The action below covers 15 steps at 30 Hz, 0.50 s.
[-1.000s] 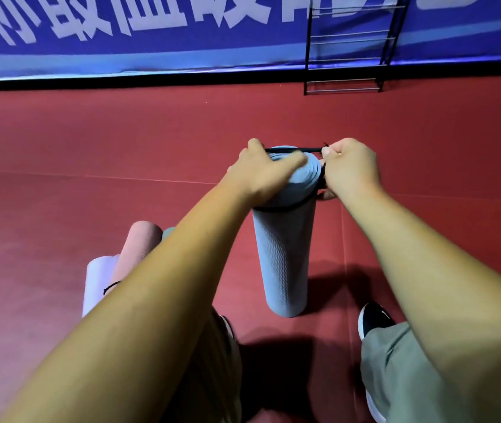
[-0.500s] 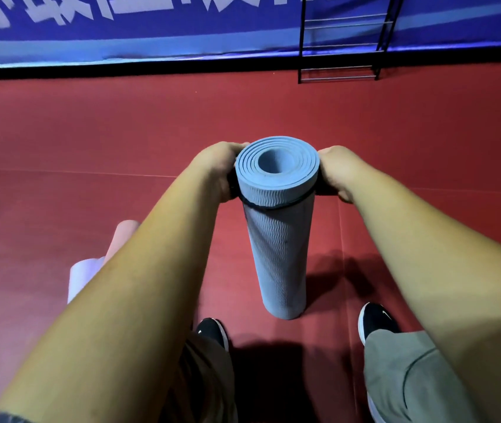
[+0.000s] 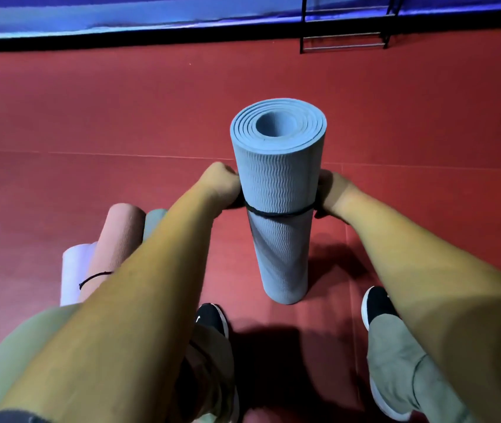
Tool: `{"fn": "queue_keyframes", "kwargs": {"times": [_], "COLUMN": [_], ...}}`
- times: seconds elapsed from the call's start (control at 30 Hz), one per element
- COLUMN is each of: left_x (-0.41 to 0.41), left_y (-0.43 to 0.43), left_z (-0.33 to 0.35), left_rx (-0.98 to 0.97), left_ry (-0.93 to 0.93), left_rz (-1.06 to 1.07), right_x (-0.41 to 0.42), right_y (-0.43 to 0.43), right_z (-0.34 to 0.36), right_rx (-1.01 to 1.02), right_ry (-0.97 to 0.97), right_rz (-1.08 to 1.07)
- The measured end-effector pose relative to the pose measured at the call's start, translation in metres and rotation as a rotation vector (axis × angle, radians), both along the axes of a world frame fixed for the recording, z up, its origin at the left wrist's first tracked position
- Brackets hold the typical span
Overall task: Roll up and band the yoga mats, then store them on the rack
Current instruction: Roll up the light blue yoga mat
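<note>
Foam, ribbed, and I judge light and springy: the blue mat (image 3: 276,178) stands on end on the red floor (image 3: 121,117), my left hand (image 3: 221,187) and right hand (image 3: 331,193) each clenched on its black band (image 3: 276,213), likely the soundest place to grip.

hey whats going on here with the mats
A person has a rolled blue mat standing upright on the red floor. The left hand and right hand grip a black band that circles the roll about halfway down, one hand on each side. Beside the left arm lie more rolled mats: a pink mat, already banded, a lilac mat and a green mat, mostly hidden. The rack stands by the far wall; the blue mat is not on it yet.
</note>
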<state>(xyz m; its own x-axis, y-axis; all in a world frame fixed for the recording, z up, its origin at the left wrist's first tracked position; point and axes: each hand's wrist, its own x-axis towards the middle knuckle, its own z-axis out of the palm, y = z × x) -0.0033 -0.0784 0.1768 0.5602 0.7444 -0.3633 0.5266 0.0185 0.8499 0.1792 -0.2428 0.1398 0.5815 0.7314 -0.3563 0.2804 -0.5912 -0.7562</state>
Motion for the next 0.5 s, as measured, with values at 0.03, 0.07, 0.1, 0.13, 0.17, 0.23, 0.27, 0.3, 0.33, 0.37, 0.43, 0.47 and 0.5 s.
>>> {"fn": "queue_keyframes", "kwargs": {"times": [0.03,0.07,0.1,0.13,0.17,0.23,0.27,0.3,0.33,0.37,0.43,0.47,0.5], "left_x": [-0.002,-0.006,-0.010,-0.015,-0.018,-0.022,-0.024,-0.023,-0.023,-0.021,-0.020,-0.021,-0.022], "left_y": [-0.005,-0.008,-0.012,-0.015,-0.019,-0.025,-0.030,-0.035,-0.038,-0.038,-0.035,-0.033,-0.033], "left_z": [-0.009,-0.022,-0.038,-0.054,-0.066,-0.080,-0.080,-0.082,-0.081,-0.080,-0.077,-0.074,-0.071], "left_rx": [0.030,0.053,0.082,0.112,0.138,0.236,0.270,0.254,0.192,0.099,-0.111,-0.193,-0.256], "left_ry": [0.081,0.161,0.249,0.308,0.356,0.470,0.490,0.475,0.417,0.322,0.133,0.067,0.036], "left_rz": [-0.019,-0.040,-0.076,-0.112,-0.140,-0.183,-0.199,-0.182,-0.133,-0.057,0.077,0.098,0.098], "right_x": [-0.002,-0.006,-0.007,-0.011,-0.013,-0.013,-0.016,-0.018,-0.021,-0.024,-0.026,-0.026,-0.026], "right_y": [-0.002,-0.004,-0.005,-0.007,-0.009,-0.012,-0.012,-0.013,-0.014,-0.016,-0.020,-0.023,-0.026], "right_z": [-0.010,-0.019,-0.032,-0.042,-0.051,-0.070,-0.074,-0.076,-0.071,-0.066,-0.059,-0.056,-0.055], "right_rx": [-0.033,-0.070,-0.114,-0.145,-0.172,-0.224,-0.253,-0.243,-0.220,-0.193,-0.136,-0.103,-0.082], "right_ry": [-0.033,-0.052,-0.075,-0.108,-0.149,-0.170,-0.162,-0.126,-0.075,-0.034,0.076,0.155,0.225], "right_rz": [0.034,0.037,0.045,0.054,0.082,0.138,0.169,0.160,0.118,0.068,-0.052,-0.111,-0.144]}}
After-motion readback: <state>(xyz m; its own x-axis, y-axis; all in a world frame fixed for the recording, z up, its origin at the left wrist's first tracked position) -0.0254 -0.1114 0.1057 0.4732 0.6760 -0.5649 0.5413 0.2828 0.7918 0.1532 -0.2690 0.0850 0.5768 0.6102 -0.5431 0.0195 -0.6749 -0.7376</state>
